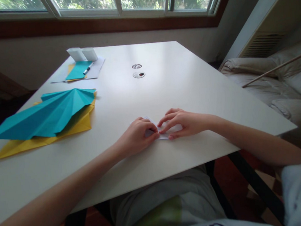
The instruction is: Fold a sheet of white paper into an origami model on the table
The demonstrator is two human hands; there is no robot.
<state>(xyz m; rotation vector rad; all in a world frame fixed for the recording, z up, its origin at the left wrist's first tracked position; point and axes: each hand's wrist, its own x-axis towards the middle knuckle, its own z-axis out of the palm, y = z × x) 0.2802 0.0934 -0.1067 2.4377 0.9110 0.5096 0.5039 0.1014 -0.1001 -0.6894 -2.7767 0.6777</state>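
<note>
Near the table's front edge lies a small piece of folded white paper (164, 136), mostly covered by my hands. My left hand (139, 135) is closed on its left side, thumb and index finger pinched together at a fold. My right hand (182, 122) rests over the right part with its fingers spread, the index fingertip touching the paper close to the left fingertips. A white corner shows above the left fingers. The exact shape of the fold is hidden under the hands.
Folded turquoise paper (60, 114) lies over yellow paper (84, 124) at the left. Farther back are white sheets (99, 66), a smaller turquoise sheet (76, 71), a pen (88, 68) and standing folded white paper (77, 54). Two round inserts (138, 75) mark the white tabletop (189, 77).
</note>
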